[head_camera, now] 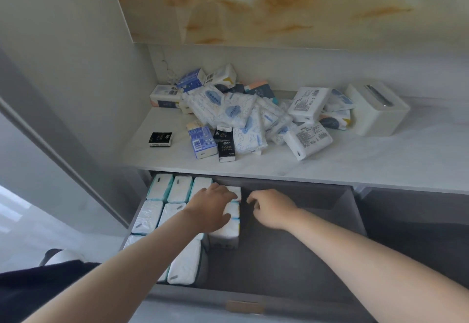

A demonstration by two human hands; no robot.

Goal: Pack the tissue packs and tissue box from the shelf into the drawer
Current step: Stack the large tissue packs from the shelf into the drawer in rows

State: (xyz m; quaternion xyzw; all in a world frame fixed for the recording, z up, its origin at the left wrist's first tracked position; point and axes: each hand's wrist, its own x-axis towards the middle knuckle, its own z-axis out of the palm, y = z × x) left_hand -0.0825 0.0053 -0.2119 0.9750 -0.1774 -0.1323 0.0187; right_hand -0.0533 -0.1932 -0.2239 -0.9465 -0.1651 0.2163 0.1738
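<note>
Your left hand (215, 204): fingers flat, pressing white plastic-wrapped tissue pack (227, 232) in open grey drawer (291, 259), upright rows (177, 189) at 9 o'clock. Your right hand (271, 208): fingers loosely curled, empty, just beside pack at 3 o'clock. Mixed tissue-pack pile (241, 117) at 12 o'clock on pale marble shelf (330, 170); white rectangular tissue box (375, 112) at 2 o'clock. Risk: unsupported pack probably tips rightward on release.

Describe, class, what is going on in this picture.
A person is packing tissue packs into an open drawer. The left hand rests on a white pack in the drawer's filled left side; the right hand hovers beside it, holding nothing. A pile of packs and the tissue box lie on the shelf above.
</note>
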